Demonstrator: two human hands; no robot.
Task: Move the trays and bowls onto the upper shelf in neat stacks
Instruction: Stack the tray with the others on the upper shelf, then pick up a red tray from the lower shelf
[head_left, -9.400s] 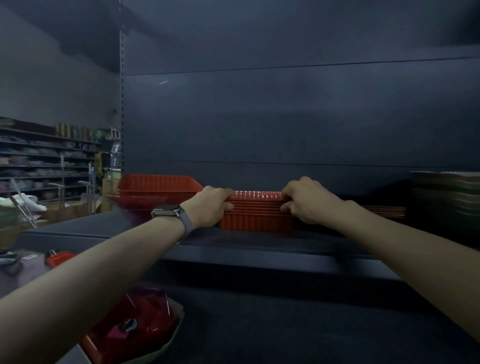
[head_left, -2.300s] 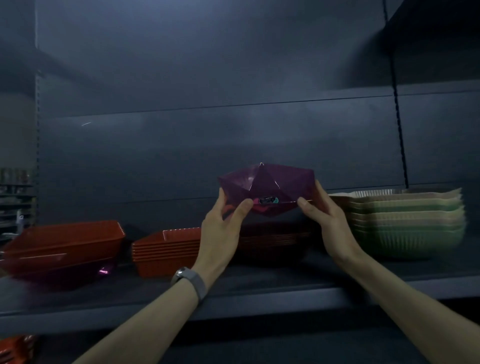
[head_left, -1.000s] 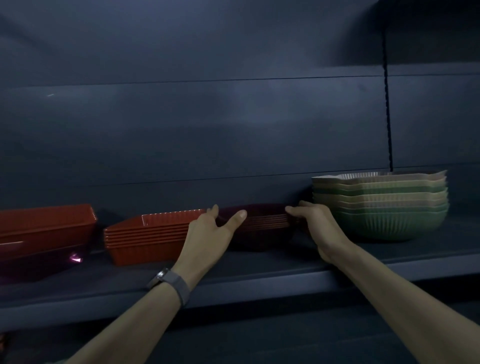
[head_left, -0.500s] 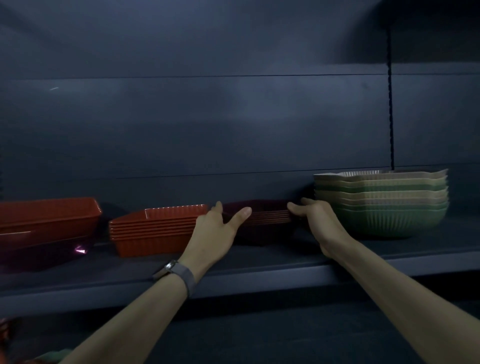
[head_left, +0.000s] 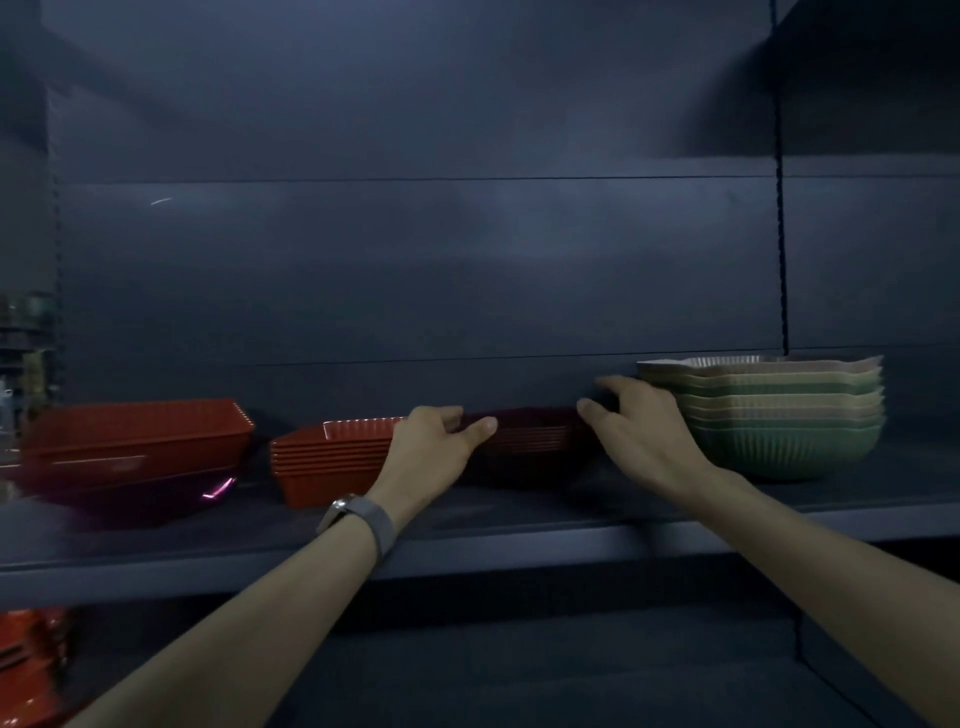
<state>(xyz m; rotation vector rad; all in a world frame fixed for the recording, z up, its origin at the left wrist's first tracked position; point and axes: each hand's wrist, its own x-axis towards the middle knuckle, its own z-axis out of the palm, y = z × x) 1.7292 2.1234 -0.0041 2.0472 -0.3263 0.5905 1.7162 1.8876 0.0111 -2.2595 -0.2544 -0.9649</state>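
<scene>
Bracketing: the upper shelf (head_left: 519, 540) carries the dark maroon stack (head_left: 535, 441) directly between both hands, just beyond the fingertips.
Long axis: the stack runs left to right along the shelf, its open side up.
Left hand (head_left: 431, 457): fingers spread, thumb touching the stack's left rim, gripping nothing.
Right hand (head_left: 639, 431): fingers loosely apart at the right end; contact unclear.
Nearer hand: judged about equal.
Neighbours: orange tray stack (head_left: 332, 457) behind the left hand, green bowl stack (head_left: 779, 415) beside the right.

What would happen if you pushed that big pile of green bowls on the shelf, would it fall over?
The pile of green bowls probably wouldn't tip easily: the bowls sit nested deep inside each other and the bottom one looks wide. It would likely slide along the shelf as one block. They look like thin ribbed plastic, so probably light and not breakable, though that is a guess.
</scene>
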